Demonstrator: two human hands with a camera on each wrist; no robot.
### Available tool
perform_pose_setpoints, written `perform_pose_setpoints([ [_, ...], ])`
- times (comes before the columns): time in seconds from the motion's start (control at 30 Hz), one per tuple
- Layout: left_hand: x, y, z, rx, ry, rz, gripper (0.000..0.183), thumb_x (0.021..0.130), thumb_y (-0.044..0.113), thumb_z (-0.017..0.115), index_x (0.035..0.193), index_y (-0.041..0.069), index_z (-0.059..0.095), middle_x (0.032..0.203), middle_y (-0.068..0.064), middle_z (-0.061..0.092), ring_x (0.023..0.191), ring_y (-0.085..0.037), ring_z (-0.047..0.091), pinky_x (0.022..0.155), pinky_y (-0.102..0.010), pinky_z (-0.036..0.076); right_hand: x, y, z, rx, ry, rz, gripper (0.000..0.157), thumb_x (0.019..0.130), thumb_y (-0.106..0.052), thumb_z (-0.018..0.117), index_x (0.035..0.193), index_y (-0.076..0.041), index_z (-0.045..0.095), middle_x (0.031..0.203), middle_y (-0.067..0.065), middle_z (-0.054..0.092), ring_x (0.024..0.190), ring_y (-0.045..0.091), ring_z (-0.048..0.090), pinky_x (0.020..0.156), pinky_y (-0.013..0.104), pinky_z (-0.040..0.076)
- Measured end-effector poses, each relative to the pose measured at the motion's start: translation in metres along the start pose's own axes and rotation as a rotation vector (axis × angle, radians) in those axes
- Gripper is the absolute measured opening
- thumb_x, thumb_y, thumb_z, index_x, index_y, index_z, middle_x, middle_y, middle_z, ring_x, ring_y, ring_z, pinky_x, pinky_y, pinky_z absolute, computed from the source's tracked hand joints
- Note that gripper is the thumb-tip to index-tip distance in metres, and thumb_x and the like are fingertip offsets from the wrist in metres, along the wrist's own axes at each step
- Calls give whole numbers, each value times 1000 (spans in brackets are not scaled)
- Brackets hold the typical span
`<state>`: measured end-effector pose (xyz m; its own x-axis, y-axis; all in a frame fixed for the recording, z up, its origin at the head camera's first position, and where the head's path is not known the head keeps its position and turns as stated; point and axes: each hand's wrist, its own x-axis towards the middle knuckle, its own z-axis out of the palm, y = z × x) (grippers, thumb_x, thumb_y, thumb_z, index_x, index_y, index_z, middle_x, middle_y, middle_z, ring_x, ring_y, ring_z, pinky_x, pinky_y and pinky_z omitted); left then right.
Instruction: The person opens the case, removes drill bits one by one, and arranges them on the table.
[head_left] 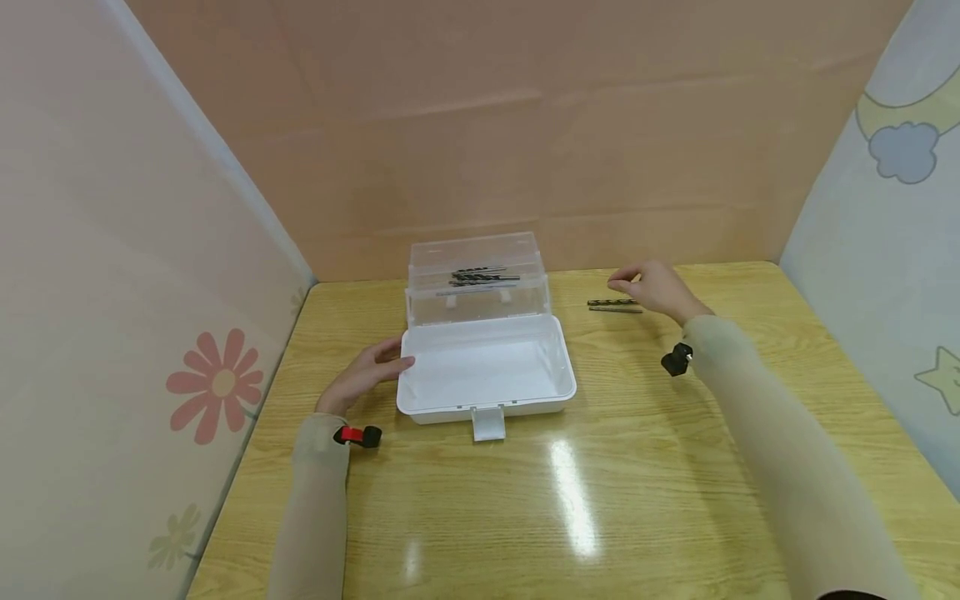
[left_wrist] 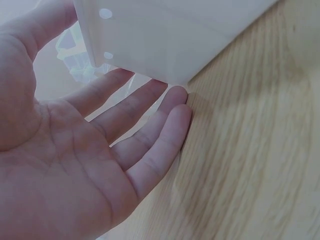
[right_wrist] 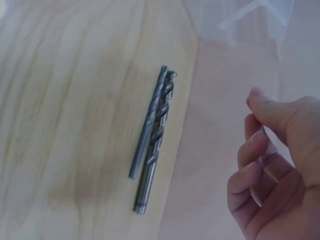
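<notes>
A white storage box with a clear hinged lid stands with its lid swung back. My left hand holds the box's left side, thumb over the rim; in the left wrist view its fingers reach the lower corner. Several dark drill bits lie in the clear lid part. Right of the box, a thicker spiral drill bit and a thinner drill bit lie side by side on the table. Just above them is my right hand, fingers loosely bent, thumb and index finger close together, nothing visible between them.
A front latch hangs down from the box. The wooden table ends at a brown back wall, with pale printed panels at both sides.
</notes>
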<state>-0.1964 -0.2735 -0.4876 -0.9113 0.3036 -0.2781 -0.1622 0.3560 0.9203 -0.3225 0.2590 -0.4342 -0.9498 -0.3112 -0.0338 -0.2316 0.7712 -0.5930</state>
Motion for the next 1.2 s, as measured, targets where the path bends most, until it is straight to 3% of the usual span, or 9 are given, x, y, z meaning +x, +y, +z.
perform_pose_setpoints([
  [0.33, 0, 0, 0, -4, 5, -3, 80, 107, 39, 66, 169, 5, 28, 169, -21, 38, 152, -42, 43, 124, -57, 42, 16, -30, 4, 20, -18, -22, 38, 109, -32, 63, 130, -2, 75, 141, 23, 68, 131, 41, 61, 104, 58, 49],
  [0.47, 0, -1, 1, -6, 6, -6, 80, 107, 40, 66, 168, 6, 29, 169, -20, 38, 153, -42, 43, 124, -57, 41, 21, -47, 5, 19, -22, -25, 37, 109, -32, 63, 130, -4, 76, 137, 22, 71, 109, 36, 65, 86, 48, 52],
  [0.57, 0, -1, 1, -1, 8, -8, 79, 107, 40, 66, 168, 6, 30, 169, -20, 38, 153, -41, 43, 124, -57, 41, 24, -60, 6, 27, -26, -31, 36, 109, -32, 63, 131, -6, 75, 136, 19, 72, 95, 30, 59, 79, 41, 46],
  [0.73, 0, 0, 1, 7, 8, -15, 80, 106, 40, 66, 168, 6, 29, 169, -20, 39, 153, -41, 43, 124, -56, 42, 33, -83, 7, 34, -26, -60, 35, 108, -33, 65, 127, -7, 77, 132, 18, 74, 92, 26, 59, 84, 39, 47],
  [1.0, 2, -1, 1, 5, 12, -16, 79, 106, 40, 67, 168, 7, 32, 168, -20, 41, 151, -40, 45, 123, -55, 43, 48, -110, 14, 10, -52, -105, 29, 107, -24, 66, 125, -4, 78, 115, 17, 79, 63, 14, 46, 67, 33, 43],
  [1.13, 3, -3, 0, 4, 6, -10, 79, 106, 40, 67, 168, 7, 31, 168, -20, 40, 152, -40, 44, 123, -55, 43, 52, -122, 17, -8, -42, -110, 31, 107, -25, 65, 126, -4, 78, 115, 17, 80, 67, 15, 53, 71, 35, 48],
  [1.2, 3, -3, -1, 2, 5, -7, 78, 106, 40, 67, 168, 6, 31, 168, -20, 40, 152, -41, 44, 123, -55, 43, 54, -128, 18, -12, -35, -120, 31, 107, -25, 66, 125, -3, 78, 119, 17, 79, 78, 19, 61, 79, 38, 51],
])
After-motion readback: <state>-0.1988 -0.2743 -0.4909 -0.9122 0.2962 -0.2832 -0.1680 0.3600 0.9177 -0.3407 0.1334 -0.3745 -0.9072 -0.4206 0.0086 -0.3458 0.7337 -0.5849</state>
